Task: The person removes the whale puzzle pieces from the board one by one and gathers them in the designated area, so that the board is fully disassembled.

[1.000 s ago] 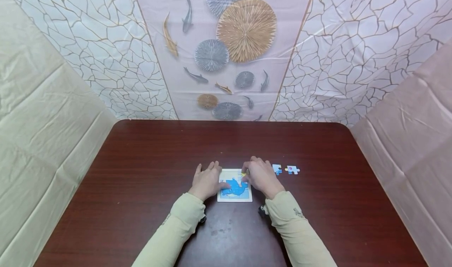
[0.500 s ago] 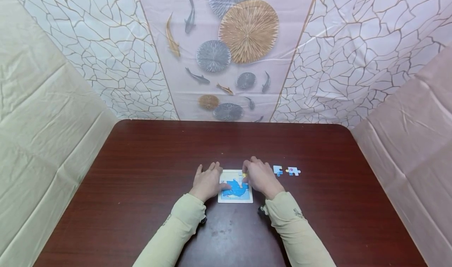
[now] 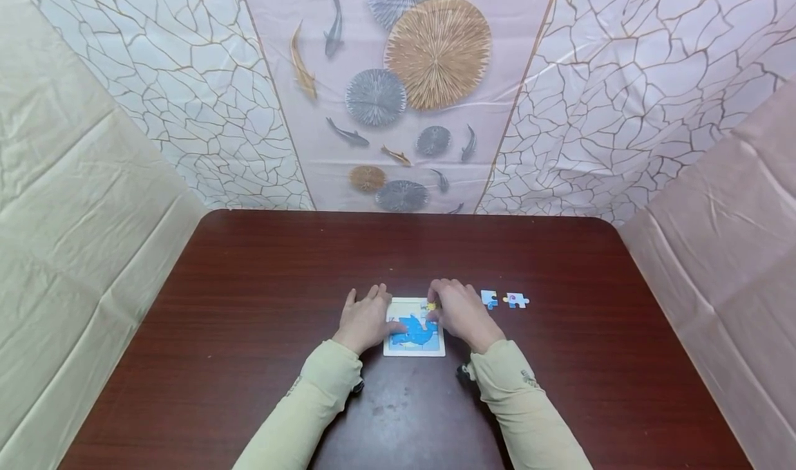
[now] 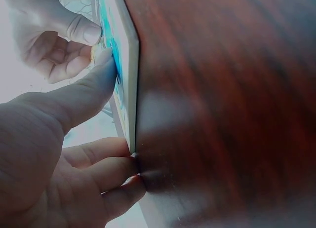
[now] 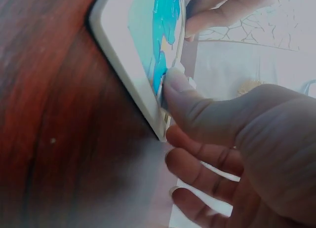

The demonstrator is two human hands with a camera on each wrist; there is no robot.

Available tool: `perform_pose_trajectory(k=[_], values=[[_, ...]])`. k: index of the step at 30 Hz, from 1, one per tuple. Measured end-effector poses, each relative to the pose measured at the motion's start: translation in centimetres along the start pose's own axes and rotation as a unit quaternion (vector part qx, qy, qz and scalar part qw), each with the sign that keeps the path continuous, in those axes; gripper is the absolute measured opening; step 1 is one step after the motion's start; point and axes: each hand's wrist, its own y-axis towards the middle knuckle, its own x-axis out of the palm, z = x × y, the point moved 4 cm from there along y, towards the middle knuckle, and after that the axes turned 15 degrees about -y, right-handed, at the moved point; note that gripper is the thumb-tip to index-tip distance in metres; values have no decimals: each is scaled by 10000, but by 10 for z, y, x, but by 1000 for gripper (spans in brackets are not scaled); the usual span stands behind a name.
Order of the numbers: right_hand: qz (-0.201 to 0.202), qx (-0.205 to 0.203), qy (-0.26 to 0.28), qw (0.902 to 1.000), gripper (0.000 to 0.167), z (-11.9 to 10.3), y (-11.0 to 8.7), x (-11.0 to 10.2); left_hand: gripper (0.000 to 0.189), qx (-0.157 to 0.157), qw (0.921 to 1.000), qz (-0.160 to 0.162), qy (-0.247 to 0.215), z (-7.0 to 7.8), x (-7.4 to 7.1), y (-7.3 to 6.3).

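A small framed jigsaw puzzle [image 3: 392, 352] with a blue dolphin picture lies flat on the table. My left hand [image 3: 363, 321] rests at its left side, thumb on the picture and the other fingers spread along the edge. At the upper right of the frame, my right hand [image 3: 463, 312] pinches a puzzle piece [image 3: 431, 307] with yellow on it; the fingers hide much of it. In the right wrist view the thumb [image 5: 178, 85] presses at a tilted piece edge over the board. Pale backing shows along the puzzle's top.
Two loose puzzle pieces, one blue and white [image 3: 489, 298] and one with a pink swirl [image 3: 516, 300], lie right of my right hand. The dark red-brown table [image 3: 280, 262] ends at a patterned cloth backdrop [image 3: 398, 159], with pale cloth on both sides.
The right hand shifts slightly at the puzzle's upper right, and a bit more of the yellow piece shows. The left hand stays in place.
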Motion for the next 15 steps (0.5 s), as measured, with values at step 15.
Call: perform_pose_trajectory(k=[15], values=[[760,-329,-66,9965,24,2,-9,-2,79,29,10000,-14,64,0,0,1]])
